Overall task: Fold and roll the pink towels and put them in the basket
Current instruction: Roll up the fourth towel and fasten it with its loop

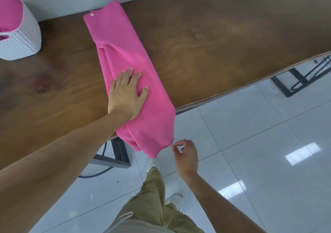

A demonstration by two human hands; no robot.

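The long pink cloth towel (125, 50) lies under the left hand (127, 91), which presses on its near half. The towel's hanging near corner is just beside the fingertips of the right hand (187, 154). The towel stretches diagonally across the brown wood-grain surface (215, 44), from the far edge to the near edge, and its near end droops over that edge toward the floor. It is folded lengthwise into a narrow strip with a raised crease along its left side. A small white round tag (92, 14) sits at its far corner.

The left arm reaches in from the near left. Its palm is flat and its fingers are spread on the cloth. The right hand hovers below the surface edge with its thumb and forefinger curled toward each other, and no cloth shows between them.

At the far left of the surface stands a white perforated plastic basket (25, 41) with more pink cloth (9, 12) inside.
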